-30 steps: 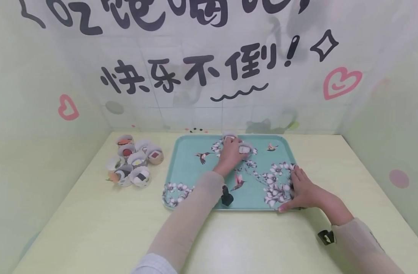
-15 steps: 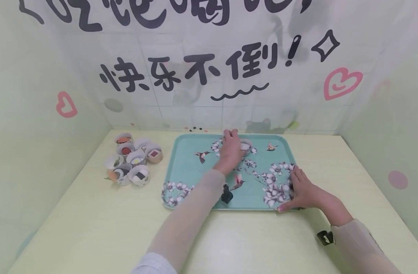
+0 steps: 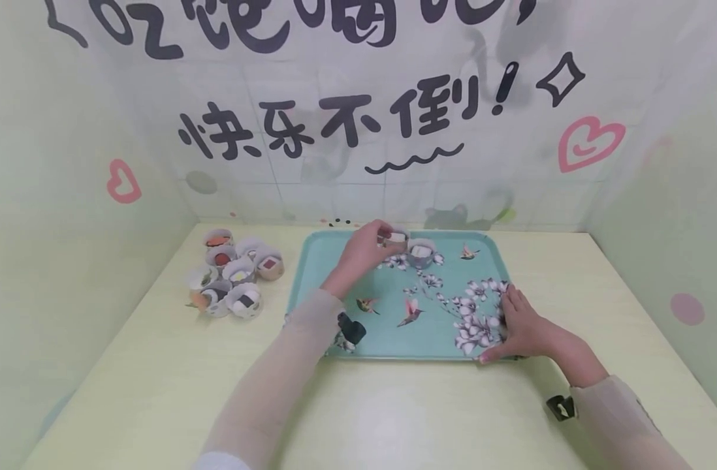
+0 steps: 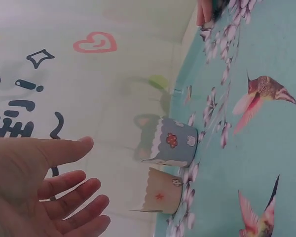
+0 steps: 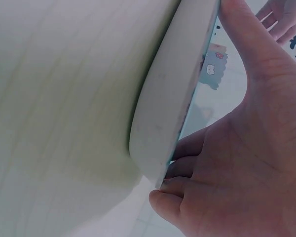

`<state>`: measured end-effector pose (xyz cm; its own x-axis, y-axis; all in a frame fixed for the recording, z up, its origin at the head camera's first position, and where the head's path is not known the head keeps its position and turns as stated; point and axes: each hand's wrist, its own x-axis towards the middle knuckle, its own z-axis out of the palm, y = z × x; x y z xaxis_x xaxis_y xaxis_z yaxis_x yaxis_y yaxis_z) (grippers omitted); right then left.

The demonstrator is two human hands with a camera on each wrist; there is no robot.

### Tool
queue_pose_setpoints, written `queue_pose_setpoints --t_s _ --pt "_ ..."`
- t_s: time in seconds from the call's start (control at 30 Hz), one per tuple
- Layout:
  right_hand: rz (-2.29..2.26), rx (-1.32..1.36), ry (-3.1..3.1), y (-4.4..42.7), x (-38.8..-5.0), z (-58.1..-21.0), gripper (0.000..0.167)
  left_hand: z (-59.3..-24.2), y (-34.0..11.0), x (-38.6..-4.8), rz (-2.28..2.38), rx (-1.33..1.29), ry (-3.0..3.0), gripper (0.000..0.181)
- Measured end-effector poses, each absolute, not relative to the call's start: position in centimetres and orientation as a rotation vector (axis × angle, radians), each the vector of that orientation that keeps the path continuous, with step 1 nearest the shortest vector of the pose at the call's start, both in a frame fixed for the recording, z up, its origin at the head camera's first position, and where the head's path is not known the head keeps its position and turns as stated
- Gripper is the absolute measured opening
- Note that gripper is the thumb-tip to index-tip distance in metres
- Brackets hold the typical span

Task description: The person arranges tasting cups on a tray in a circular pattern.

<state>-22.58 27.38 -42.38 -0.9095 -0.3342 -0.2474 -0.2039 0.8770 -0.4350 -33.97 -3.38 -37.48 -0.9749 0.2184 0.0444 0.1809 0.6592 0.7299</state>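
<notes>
Two paper muffin cups with scalloped rims stand on the turquoise flowered tray (image 3: 335, 287) at its far edge, a tan one (image 4: 163, 193) and a blue-grey one (image 4: 177, 143). Something whitish lies in each. My left hand (image 3: 361, 254) is beside the tan cup; in the left wrist view its fingers are spread loosely, apart from both cups. At the tray's near right corner my right hand (image 3: 525, 333) holds the rim, fingers bent over the right side and thumb at the front edge. The right wrist view shows the fingertips hidden behind the tray's rim (image 5: 172, 94).
Several more muffin cups (image 3: 239, 271) with varied small pieces inside cluster on the pale wooden table (image 3: 394, 418), left of the tray. Behind the table hangs a white printed curtain (image 3: 335, 196), and pale panels rise at both sides.
My left hand has let go of the tan cup at the tray's far edge and drawn back to the left, uncovering both cups. My right hand stays at the tray's corner.
</notes>
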Motion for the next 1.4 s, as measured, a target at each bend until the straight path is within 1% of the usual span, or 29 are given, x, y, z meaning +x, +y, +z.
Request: queue_pose_setpoints --t_s 0.13,0.33,0.57,0.87,1.07,1.2,1.4 --pt "-0.590 -0.398 2.730 27.3 -22.6 -42.5 0.142 -36.5 -5.3 -33.5 1.288 0.387 2.789 0.049" --pt "-0.579 -0.410 2.741 27.5 -22.5 -42.7 0.142 -35.1 -8.3 -32.3 1.318 0.425 2.796 0.046" --pt "-0.583 -0.433 2.746 27.0 -22.6 -42.6 0.141 -34.2 -12.1 -30.4 1.394 0.402 2.786 0.048" --pt "-0.553 -0.422 2.749 27.0 -22.7 -42.6 0.141 -34.3 -17.2 -28.1 1.424 0.332 2.820 0.047" --pt "-0.571 -0.408 2.751 27.1 -22.7 -42.5 0.142 -34.3 -20.7 -26.2 1.432 0.283 2.845 0.050" --pt "-0.577 -0.406 2.748 27.2 -22.6 -42.5 0.142 -35.0 -23.0 -24.8 1.404 0.234 2.880 0.054" --pt "-0.574 -0.398 2.746 27.3 -22.5 -42.7 0.142 -36.7 -25.9 -22.8 1.335 0.103 2.950 0.054"
